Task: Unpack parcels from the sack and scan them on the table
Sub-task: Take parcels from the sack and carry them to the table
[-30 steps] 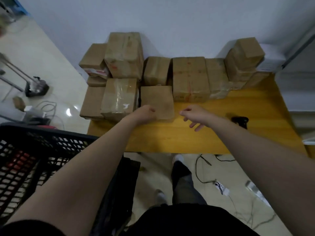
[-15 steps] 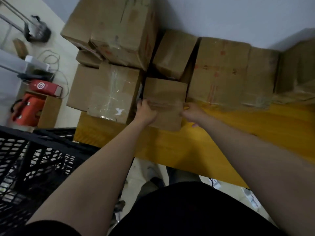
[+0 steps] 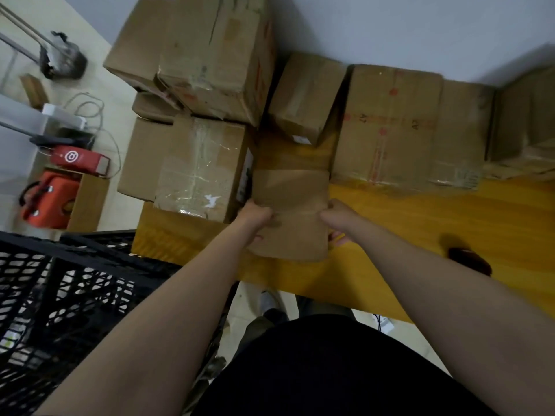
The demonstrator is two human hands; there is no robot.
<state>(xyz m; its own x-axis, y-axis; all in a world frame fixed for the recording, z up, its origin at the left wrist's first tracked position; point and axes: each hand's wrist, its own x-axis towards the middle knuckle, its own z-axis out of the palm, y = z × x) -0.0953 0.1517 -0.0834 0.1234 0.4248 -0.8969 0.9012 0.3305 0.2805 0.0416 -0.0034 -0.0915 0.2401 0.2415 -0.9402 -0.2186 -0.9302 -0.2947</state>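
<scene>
A small brown cardboard parcel (image 3: 289, 205) is tilted up off the yellow wooden table (image 3: 420, 235), near its front edge. My left hand (image 3: 255, 216) grips the parcel's left side and my right hand (image 3: 338, 219) grips its right side. Behind it, stacked cardboard parcels line the wall: a taped one (image 3: 201, 169) on the left, a large one (image 3: 216, 52) on top, a small one (image 3: 303, 97) in the middle and a wide one (image 3: 387, 124) to the right. A dark handheld scanner (image 3: 468, 259) lies on the table at the right, blurred.
A black plastic mesh crate (image 3: 60, 310) stands at the lower left beside the table. On the floor to the left lie an orange box (image 3: 45, 202), a red device (image 3: 78, 159) and loose cables. More cables run under the table.
Both hands have closed on the small parcel's sides and pulled it towards me, tipping it up off the table. My head has leaned in closer over the parcels.
</scene>
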